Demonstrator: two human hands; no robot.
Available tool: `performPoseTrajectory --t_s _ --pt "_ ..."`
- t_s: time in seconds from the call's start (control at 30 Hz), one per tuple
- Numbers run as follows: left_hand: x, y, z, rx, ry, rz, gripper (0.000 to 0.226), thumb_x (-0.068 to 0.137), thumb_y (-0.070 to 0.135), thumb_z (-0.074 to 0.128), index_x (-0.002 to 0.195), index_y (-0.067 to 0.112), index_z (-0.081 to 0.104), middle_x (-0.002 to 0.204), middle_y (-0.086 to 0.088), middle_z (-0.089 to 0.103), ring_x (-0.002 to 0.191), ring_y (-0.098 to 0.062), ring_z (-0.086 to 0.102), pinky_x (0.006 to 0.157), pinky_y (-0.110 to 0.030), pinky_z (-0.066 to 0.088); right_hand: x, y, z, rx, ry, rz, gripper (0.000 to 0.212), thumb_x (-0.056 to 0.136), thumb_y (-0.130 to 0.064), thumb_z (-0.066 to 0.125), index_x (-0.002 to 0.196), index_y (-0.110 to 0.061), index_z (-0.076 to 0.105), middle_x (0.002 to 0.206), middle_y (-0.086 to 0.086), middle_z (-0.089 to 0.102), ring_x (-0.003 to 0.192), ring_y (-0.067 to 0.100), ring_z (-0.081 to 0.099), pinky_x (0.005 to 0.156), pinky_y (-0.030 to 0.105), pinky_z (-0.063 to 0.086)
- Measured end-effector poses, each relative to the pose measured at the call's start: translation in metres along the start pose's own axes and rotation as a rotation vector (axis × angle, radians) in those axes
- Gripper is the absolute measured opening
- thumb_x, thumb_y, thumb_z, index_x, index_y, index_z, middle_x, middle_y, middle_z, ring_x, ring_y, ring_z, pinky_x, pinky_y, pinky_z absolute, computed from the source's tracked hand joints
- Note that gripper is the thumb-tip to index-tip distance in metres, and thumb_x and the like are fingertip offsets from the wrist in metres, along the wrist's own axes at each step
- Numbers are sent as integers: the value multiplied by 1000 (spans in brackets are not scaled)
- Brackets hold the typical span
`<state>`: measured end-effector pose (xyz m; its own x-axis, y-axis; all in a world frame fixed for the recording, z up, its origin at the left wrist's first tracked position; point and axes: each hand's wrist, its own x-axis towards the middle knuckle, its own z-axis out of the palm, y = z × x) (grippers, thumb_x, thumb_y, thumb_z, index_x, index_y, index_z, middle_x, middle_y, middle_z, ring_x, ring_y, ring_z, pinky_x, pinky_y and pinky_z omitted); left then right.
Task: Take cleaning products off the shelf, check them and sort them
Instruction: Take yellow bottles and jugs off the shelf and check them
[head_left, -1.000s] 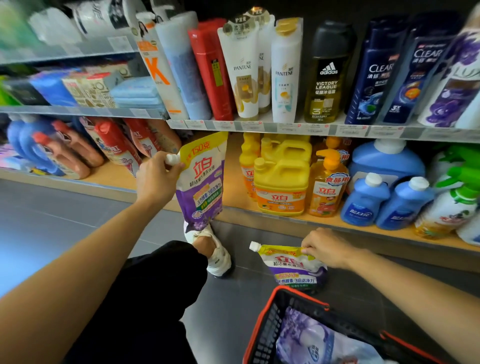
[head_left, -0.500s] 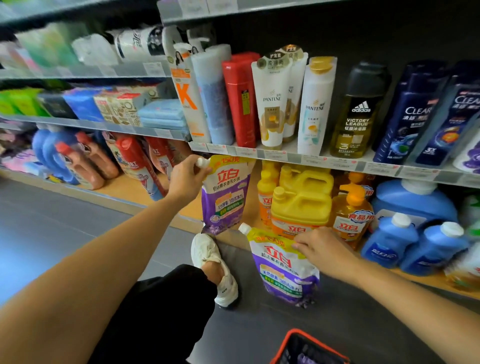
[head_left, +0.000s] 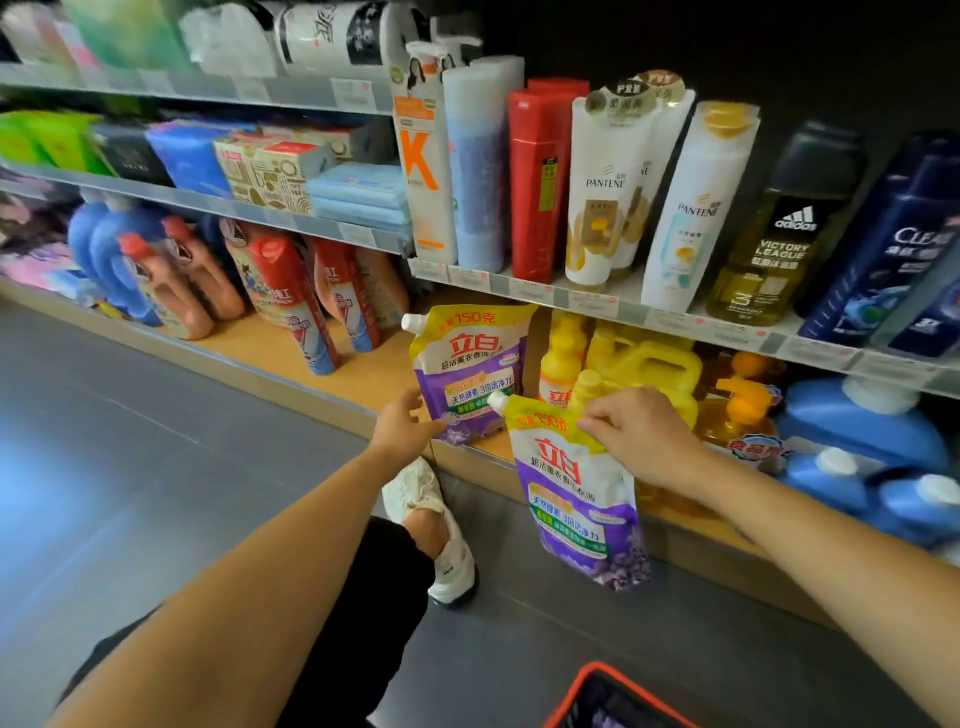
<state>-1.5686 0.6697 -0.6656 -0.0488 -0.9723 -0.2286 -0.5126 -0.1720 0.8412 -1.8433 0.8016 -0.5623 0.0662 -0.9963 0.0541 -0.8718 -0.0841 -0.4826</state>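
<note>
Your right hand pinches the top edge of the hanging pouch between thumb and curled fingers. The pouch dangles below that grip, in front of the lip of the bottom shelf. Your left hand is open, fingers spread by the lower corner of the standing pouch, which sits up and left of your grip. I cannot tell whether the hand touches it. The step looks like shelving the held pouch: lift its base above the lip, steer away from the yellow jugs behind your knuckles, land it flat beside its twin, then release. Steady the twin with your left.
</note>
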Motion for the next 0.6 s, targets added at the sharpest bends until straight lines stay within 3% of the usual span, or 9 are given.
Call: performPoseTrajectory --t_s 0.17,0.23,0.3,0.37,0.43,0.53,0.6 --pt "-2 -17 22 -191 -50 -63 63 88 -1 70 144 17 48 121 -4 61 101 -19 63 77 -34 54 36 -25 -21 -29 30 -92 37 97 -20 62 65 -2 64 61 9 60 64 25 54 58 34 31" --pt "0 -24 28 -292 -129 -49 68 85 -18 59 138 22 46 121 -4 65 102 -21 64 67 -25 53 55 -34 -27 -29 54 -124 29 95 -18 63 72 -2 71 67 6 65 69 24 58 63 33 34" --pt "3 -29 33 -323 -175 2 85 81 -25 55 147 26 37 125 -3 65 113 -23 62 74 -26 56 73 -41 -29 -27 77 -137 25 95 -17 63 80 -2 76 75 7 71 74 22 63 68 34 41" --pt "11 -28 37 -360 -187 5 100 81 -26 57 158 27 22 140 -6 58 128 -27 55 87 -37 54 89 -43 -27 -41 127 -139 25 95 -18 63 83 -1 76 81 12 74 79 25 65 74 37 46" --pt "21 -27 35 -389 -208 -5 106 82 -25 59 161 28 14 149 -6 51 135 -30 49 91 -42 52 101 -43 -23 -49 188 -135 27 95 -20 63 82 -1 75 82 13 73 81 26 65 71 37 44" --pt "34 -33 24 -352 -228 12 104 82 -16 70 161 30 19 146 1 53 132 -24 48 102 -36 48 118 -45 -18 -51 245 -142 27 96 -20 63 80 -2 75 79 12 72 78 26 64 66 33 36" --pt "35 -40 23 -327 -193 22 98 80 -2 82 158 27 30 135 6 57 123 -18 51 105 -34 45 128 -48 -17 -68 232 -157 31 96 -20 62 76 1 72 75 15 69 77 29 63 67 36 41"
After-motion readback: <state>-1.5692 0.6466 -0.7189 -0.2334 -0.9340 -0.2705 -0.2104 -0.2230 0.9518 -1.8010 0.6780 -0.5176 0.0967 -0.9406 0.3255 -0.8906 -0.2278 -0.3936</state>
